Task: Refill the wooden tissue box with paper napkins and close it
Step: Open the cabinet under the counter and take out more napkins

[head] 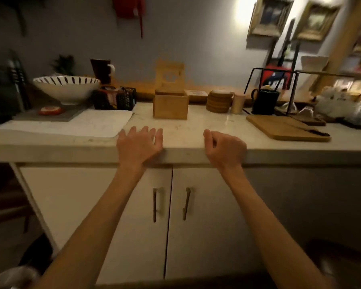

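Head view; left hand (139, 146) flat with fingers spread at the front edge of the counter (196, 126); right hand (225, 150) loosely curled beside it, nothing held; both hands free, well short of the wooden tissue box (170, 106).

Risks, judged from here: lid (170, 78) stands upright over the back of the box, so a reaching hand could knock it shut or tip the box backward; cork coasters (219, 101) sit near the box on its right and the black caddy (115, 98) near its left, so a wide reach may clip either; no napkin stack clearly in view, frame blurred, so the wrong paper might get grabbed, e.g. the white sheet (92, 124) lying flat on the left, which I cannot identify.

Box: mid-counter, toward the back, straight ahead of the hands; light wood, squarish; lid raised, with an oval cutout; inside hidden from this angle, fill level cannot be told.
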Demonstrator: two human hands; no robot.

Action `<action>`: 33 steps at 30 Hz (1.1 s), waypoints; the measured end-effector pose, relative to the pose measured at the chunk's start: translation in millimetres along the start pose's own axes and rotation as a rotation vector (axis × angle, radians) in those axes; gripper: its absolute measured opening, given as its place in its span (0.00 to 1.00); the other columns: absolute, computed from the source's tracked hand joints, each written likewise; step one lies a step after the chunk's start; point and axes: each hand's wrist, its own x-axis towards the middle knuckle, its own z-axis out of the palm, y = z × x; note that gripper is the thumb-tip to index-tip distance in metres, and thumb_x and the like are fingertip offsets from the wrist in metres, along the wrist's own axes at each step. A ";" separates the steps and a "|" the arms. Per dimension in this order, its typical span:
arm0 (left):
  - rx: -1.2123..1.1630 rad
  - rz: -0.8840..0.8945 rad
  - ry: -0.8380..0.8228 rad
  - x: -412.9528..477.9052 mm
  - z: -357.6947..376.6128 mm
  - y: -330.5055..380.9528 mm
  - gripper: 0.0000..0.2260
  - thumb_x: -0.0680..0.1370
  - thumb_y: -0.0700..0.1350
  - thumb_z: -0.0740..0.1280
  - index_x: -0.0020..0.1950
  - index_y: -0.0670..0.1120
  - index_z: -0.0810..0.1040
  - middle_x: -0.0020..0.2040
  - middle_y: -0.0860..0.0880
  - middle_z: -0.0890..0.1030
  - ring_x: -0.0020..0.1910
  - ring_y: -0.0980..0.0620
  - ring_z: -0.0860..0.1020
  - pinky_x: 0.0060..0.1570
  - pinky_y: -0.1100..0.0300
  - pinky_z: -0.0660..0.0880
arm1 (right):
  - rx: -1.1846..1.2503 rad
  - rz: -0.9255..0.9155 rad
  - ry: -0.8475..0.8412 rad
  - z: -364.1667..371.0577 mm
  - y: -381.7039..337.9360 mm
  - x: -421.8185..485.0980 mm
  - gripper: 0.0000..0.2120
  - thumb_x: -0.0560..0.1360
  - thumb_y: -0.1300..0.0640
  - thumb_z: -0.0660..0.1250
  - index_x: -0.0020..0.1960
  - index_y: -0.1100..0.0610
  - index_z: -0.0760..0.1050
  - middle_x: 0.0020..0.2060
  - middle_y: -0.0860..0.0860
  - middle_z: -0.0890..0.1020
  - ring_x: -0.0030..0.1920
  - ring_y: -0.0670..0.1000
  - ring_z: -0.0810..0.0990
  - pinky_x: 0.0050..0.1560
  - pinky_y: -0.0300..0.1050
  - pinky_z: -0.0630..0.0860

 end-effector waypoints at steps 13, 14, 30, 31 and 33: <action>0.054 0.039 0.001 14.2 3.9 -11.0 0.26 0.81 0.57 0.45 0.43 0.46 0.78 0.41 0.42 0.80 0.40 0.44 0.76 0.49 0.49 0.71 | 0.030 -0.044 0.162 -1.3 -1.9 -5.2 0.24 0.77 0.53 0.60 0.23 0.56 0.71 0.19 0.49 0.66 0.20 0.51 0.66 0.30 0.39 0.58; 0.062 0.040 -0.021 13.3 5.7 -9.5 0.25 0.81 0.57 0.45 0.41 0.46 0.77 0.41 0.42 0.80 0.40 0.44 0.75 0.50 0.49 0.70 | 0.026 -0.044 0.160 0.4 -0.5 -5.0 0.24 0.77 0.53 0.60 0.22 0.55 0.70 0.19 0.49 0.66 0.20 0.51 0.66 0.30 0.39 0.58; -1.198 -0.644 -0.471 -158.4 82.9 2.4 0.26 0.83 0.60 0.45 0.39 0.46 0.74 0.39 0.46 0.76 0.38 0.49 0.74 0.49 0.52 0.71 | 0.760 0.026 0.057 0.8 -21.5 -128.1 0.20 0.78 0.66 0.56 0.68 0.59 0.74 0.68 0.54 0.75 0.72 0.51 0.68 0.73 0.51 0.66; -1.228 -0.654 -0.516 -161.7 71.6 -4.3 0.29 0.82 0.62 0.43 0.41 0.46 0.75 0.40 0.46 0.77 0.40 0.48 0.75 0.52 0.52 0.72 | 0.816 0.051 0.018 2.4 -25.2 -142.5 0.20 0.77 0.69 0.57 0.66 0.60 0.76 0.66 0.54 0.77 0.69 0.50 0.72 0.70 0.52 0.70; -1.206 -0.622 -0.559 -183.3 44.6 -21.1 0.31 0.81 0.63 0.42 0.48 0.44 0.77 0.45 0.44 0.79 0.48 0.45 0.78 0.59 0.51 0.73 | 0.996 0.228 -0.161 5.1 -37.0 -158.4 0.20 0.77 0.66 0.57 0.68 0.59 0.74 0.67 0.53 0.76 0.69 0.48 0.72 0.71 0.53 0.69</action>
